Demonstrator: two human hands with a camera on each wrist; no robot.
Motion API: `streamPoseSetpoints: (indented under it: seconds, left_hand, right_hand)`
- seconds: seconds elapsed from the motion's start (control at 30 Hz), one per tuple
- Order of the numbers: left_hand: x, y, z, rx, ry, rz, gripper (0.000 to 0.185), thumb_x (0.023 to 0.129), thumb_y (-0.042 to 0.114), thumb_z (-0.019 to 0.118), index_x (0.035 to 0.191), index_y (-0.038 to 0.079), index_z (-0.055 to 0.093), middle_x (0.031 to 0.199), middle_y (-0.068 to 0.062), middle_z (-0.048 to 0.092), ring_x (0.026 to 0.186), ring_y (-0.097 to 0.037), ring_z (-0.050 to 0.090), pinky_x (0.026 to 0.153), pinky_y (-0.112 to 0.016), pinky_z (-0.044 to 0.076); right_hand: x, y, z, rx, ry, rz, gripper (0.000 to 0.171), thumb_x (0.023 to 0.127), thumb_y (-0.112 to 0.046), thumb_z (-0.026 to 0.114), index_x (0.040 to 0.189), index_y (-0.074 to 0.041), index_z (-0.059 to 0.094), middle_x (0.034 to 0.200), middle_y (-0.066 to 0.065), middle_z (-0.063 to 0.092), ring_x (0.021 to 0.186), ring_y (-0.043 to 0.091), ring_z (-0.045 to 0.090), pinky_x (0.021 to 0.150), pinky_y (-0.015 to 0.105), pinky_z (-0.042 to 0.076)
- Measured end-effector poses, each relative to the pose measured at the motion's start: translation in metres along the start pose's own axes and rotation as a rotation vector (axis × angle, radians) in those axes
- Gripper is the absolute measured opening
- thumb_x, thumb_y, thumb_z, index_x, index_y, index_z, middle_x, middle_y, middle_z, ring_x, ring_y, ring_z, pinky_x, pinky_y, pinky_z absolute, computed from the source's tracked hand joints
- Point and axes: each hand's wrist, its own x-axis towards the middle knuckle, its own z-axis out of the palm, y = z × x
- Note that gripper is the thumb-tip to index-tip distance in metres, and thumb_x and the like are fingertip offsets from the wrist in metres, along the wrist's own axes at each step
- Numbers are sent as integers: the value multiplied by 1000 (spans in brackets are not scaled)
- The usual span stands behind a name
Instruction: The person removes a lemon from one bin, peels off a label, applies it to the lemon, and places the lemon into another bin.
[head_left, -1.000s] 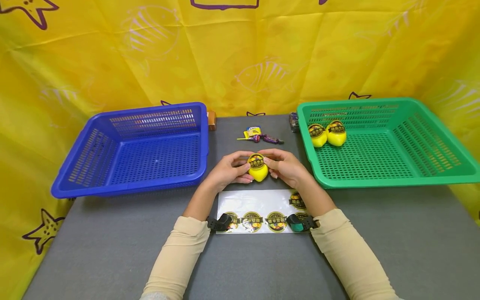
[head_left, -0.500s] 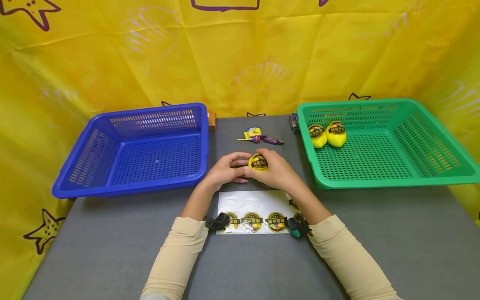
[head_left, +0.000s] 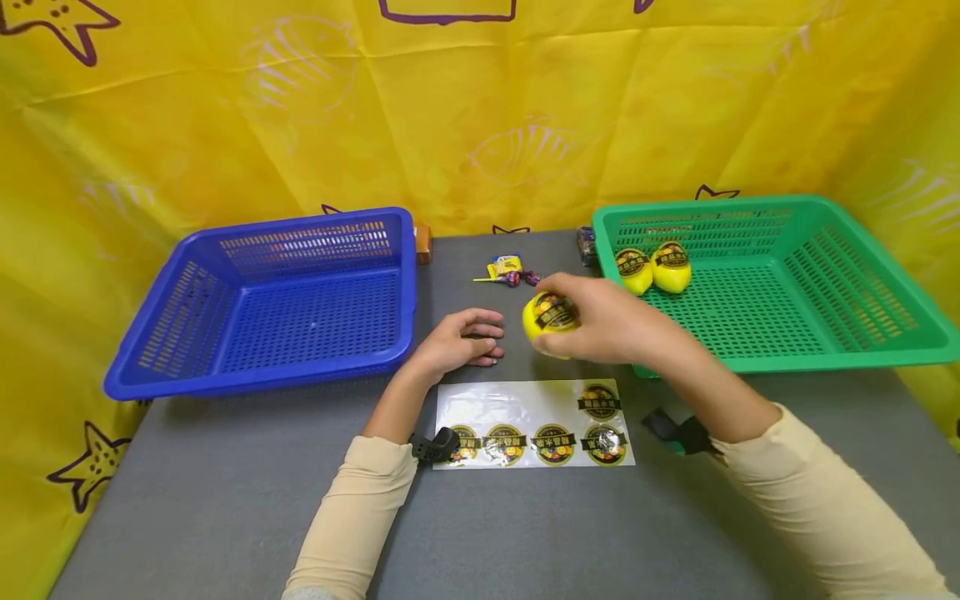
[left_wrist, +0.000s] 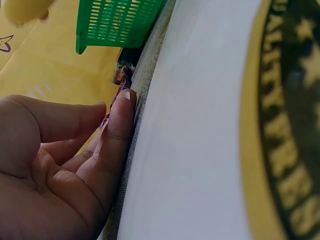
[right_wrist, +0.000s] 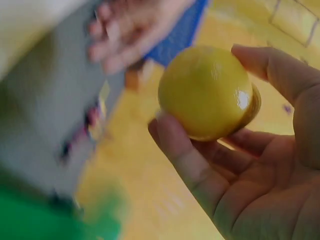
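Fingers (right_wrist: 190, 165) and thumb of the right hand (head_left: 611, 321) curl round a yellow lemon (head_left: 550, 317), which is held up off the grey table (head_left: 225, 500), above the strip between the sticker sheet (head_left: 517, 408) and the green basket (head_left: 825, 350). A round dark-and-gold label is stuck on the side of the fruit that faces the head camera; in the right wrist view the smooth glossy skin shows, with the label's edge just visible at the far side against the palm. Left of it, the left hand (head_left: 457, 342) lies on the table with its fingers relaxed and loosely bent, gripping nothing; the left wrist view shows its fingertip (left_wrist: 126, 100) at the edge of the sheet. That white sheet lies flat in front of the person and bears five round labels, four in a row along its near edge and one above at its right end. Beyond the hands, a small heap of wrapped sweets (head_left: 513, 271) lies between the two baskets. Two more labelled lemons (head_left: 652, 268) rest side by side, touching, in the far left corner of the green basket. A blue basket (head_left: 187, 367) stands on the left, and a yellow cloth (head_left: 480, 108) printed with fish and stars hangs behind everything.
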Motion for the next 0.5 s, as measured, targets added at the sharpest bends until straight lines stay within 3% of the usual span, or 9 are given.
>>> streamPoseSetpoints:
  seconds: [0.13,0.27,0.37,0.5]
  left_hand:
    - [0,-1,0,12,11,-4,43,97,-11,52,139,-5,51,126,-24,60,93,-25,69,78,-34,59]
    - [0,-1,1,10,17,-12,41,98,-11,50,138,-6,51,126,-25,60,94,-27,70,78,-33,59]
    - [-1,-1,1,7,16,-15,40,98,-12,48,138,-6,51,126,-26,60,95,-28,70,79,-33,59]
    - [0,-2,1,9,24,-14,39,98,-11,48,136,-5,54,124,-24,61,93,-27,70,78,-33,59]
  right_hand:
    - [-4,21,-54,-43,15,86,57,86,-33,75,133,-4,57,115,14,63,92,29,57,76,42,46]
    - [2,65,-99,-98,21,219,67,89,-38,74,138,0,49,125,26,55,101,40,54,82,53,44]
    - [5,105,-120,-113,6,289,73,89,-35,73,141,7,43,127,34,50,105,46,51,84,58,42]
    - [6,153,-126,-89,-46,373,77,88,-28,74,140,15,38,129,40,43,94,46,58,78,54,50]
